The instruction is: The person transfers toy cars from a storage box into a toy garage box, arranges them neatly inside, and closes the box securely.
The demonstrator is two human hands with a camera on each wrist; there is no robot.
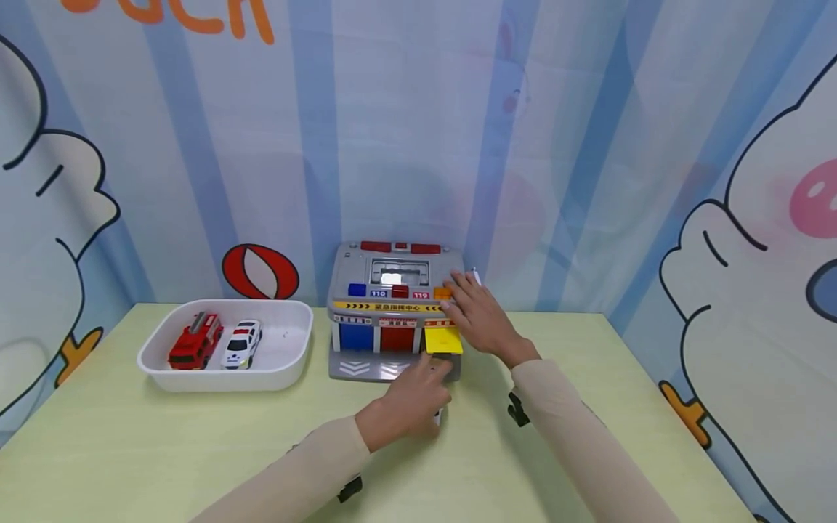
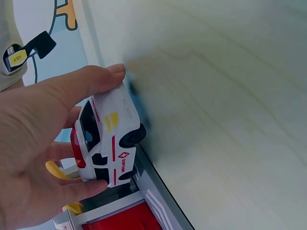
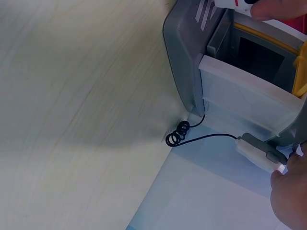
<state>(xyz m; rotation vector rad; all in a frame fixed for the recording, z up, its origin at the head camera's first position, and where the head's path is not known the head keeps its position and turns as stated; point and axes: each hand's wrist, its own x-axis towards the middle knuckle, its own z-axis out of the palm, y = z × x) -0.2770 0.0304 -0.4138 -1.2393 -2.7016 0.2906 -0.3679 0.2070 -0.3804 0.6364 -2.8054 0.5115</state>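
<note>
My left hand (image 1: 412, 399) grips a white toy car (image 2: 115, 136) with red stripes and dark windows, thumb at one end and fingers along its roof and far end. It holds the car at the front of a grey toy rescue station (image 1: 354, 367), before the bay under the raised yellow door (image 1: 444, 340). In the right wrist view that bay (image 3: 261, 60) shows dark inside. My right hand (image 1: 482, 318) rests on the station's right roof edge, its fingers extended by the orange button (image 1: 442, 293). The blue door (image 1: 356, 337) and red door (image 1: 397, 338) are down.
At the left, a white tray (image 1: 225, 381) holds a red toy fire truck (image 1: 196, 341) and a white toy police car (image 1: 242, 344). A toy handset (image 3: 261, 153) with a coiled black cord (image 3: 180, 134) hangs at the station's side. A printed curtain (image 1: 405, 145) stands behind.
</note>
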